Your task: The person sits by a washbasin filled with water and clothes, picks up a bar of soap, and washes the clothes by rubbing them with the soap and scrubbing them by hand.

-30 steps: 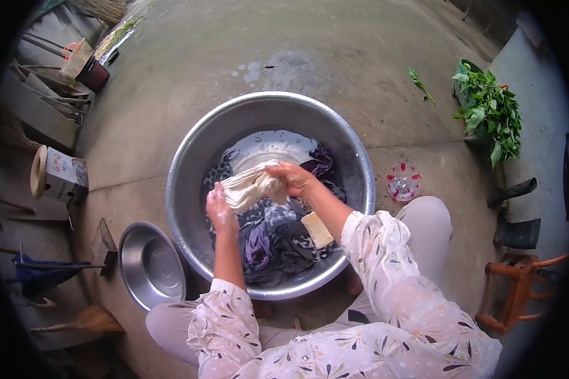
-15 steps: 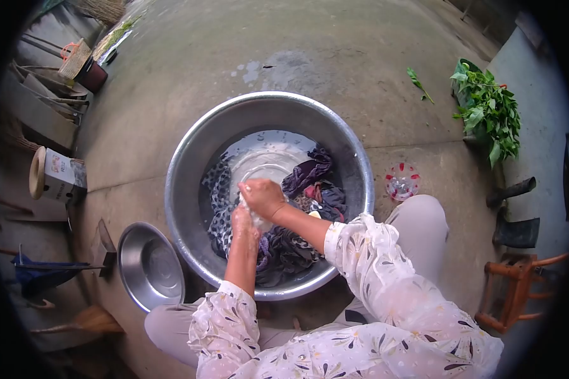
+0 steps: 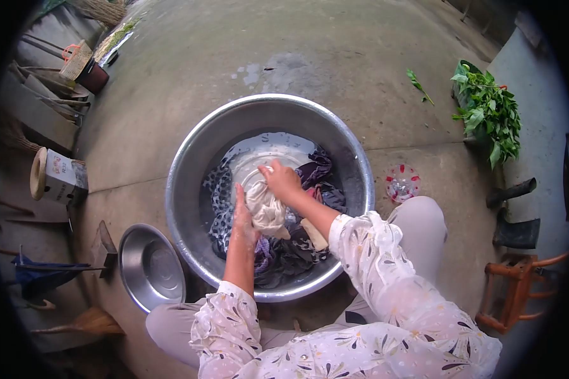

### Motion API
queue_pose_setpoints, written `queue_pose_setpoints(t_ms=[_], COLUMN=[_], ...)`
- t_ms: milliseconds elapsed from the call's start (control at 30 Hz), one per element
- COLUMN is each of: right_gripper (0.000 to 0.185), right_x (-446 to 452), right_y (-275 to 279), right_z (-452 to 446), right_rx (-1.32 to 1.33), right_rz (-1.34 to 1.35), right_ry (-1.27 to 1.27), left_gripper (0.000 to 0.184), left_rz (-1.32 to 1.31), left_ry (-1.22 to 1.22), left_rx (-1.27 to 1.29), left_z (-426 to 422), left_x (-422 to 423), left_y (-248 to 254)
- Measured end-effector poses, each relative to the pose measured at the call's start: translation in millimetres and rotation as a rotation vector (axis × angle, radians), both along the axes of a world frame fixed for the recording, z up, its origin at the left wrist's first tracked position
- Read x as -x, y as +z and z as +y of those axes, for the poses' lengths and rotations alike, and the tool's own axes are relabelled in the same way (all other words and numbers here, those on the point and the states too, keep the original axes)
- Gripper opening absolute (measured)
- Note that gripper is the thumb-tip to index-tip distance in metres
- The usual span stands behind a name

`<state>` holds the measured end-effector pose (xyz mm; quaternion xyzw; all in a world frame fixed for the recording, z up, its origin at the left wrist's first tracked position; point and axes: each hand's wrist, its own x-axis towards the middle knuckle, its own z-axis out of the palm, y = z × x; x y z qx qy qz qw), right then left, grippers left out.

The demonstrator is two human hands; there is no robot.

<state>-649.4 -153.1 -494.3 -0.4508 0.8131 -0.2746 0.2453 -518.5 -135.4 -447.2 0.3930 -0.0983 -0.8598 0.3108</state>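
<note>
A wet, bunched white cloth (image 3: 267, 210) is between my two hands, over a large metal basin (image 3: 193, 142). My right hand (image 3: 281, 180) grips its upper edge with curled fingers. Along the cloth's left side, my left hand (image 3: 241, 218) supports it, fingers pointing up and palm against the fabric. Below, the basin holds water and dark clothes (image 3: 287, 256). A polka-dot garment (image 3: 221, 199) lies at the left, and a dark purple cloth (image 3: 315, 167) at the right. Beside my right forearm shows a pale flat strip (image 3: 314, 234) whose kind I cannot make out.
A smaller metal basin (image 3: 150, 265) stands at the left. To the right are a clear dish with red marks (image 3: 403, 182), leafy greens (image 3: 490, 114) and a wooden chair (image 3: 515, 290). A white box (image 3: 63, 177) and a bucket (image 3: 93, 76) line the left wall.
The white cloth, mostly covered by my clenched hands before, is now spread wider between them. My right hand has moved up and right, and my left fingers have straightened. The pale strip shows more.
</note>
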Motion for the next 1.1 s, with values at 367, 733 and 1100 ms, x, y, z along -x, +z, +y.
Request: queue_pose_setpoints(t_ms=[367,733,1100], right_gripper=[0.022,0.033,0.027], right_x=[34.9,-109.7,-104.8], right_y=[9.7,77.1,52.0], right_z=[5.6,49.7,32.0], right_rx=[0.154,0.531,0.546], right_rz=[-1.46,0.084,-0.205], right_ry=[0.074,0.747,0.385], left_gripper=[0.021,0.028,0.029], left_rz=[-0.244,0.272,0.382], left_ry=[0.445,0.352,0.418], left_rx=[0.286,0.076,0.189], left_z=[-43.9,-31.4,-24.3], left_x=[-71.8,-59.4,-23.2], left_y=[-65.7,-99.7,-95.5])
